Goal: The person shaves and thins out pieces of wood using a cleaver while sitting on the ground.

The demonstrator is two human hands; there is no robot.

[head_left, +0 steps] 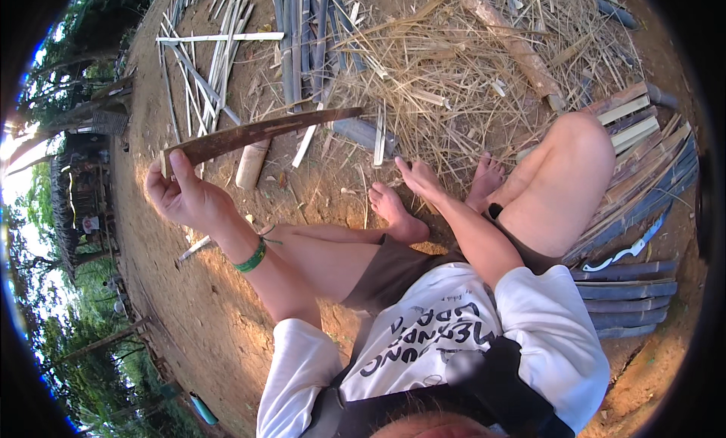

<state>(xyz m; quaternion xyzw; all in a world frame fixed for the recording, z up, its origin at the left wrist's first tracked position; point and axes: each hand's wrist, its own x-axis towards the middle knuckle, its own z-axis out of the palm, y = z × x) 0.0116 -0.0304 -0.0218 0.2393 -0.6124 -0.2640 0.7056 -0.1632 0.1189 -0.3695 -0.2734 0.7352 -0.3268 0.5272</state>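
Observation:
My left hand (pixel 193 200), with a green band at the wrist, grips one end of a long brown bamboo slat (pixel 261 134) between thumb and fingers. The slat is raised off the ground and reaches to the right, its far end narrowing over the litter. My right hand (pixel 420 181) is apart from the slat, between my two bare feet, with the index finger stretched out and nothing visible in it. The other fingers of that hand are partly hidden. A short grey bamboo piece (pixel 364 132) and a thick bamboo length (pixel 252 164) lie on the soil below the slat.
Pale strips (pixel 219 67) and dark bamboo poles (pixel 299 45) lie ahead. Straw and shavings (pixel 439 75) surround a brown log (pixel 518 51). Split bamboo (pixel 643 181) is stacked at the right, beside a pale curved knife-like thing (pixel 629 249). A hut (pixel 83 203) stands far left.

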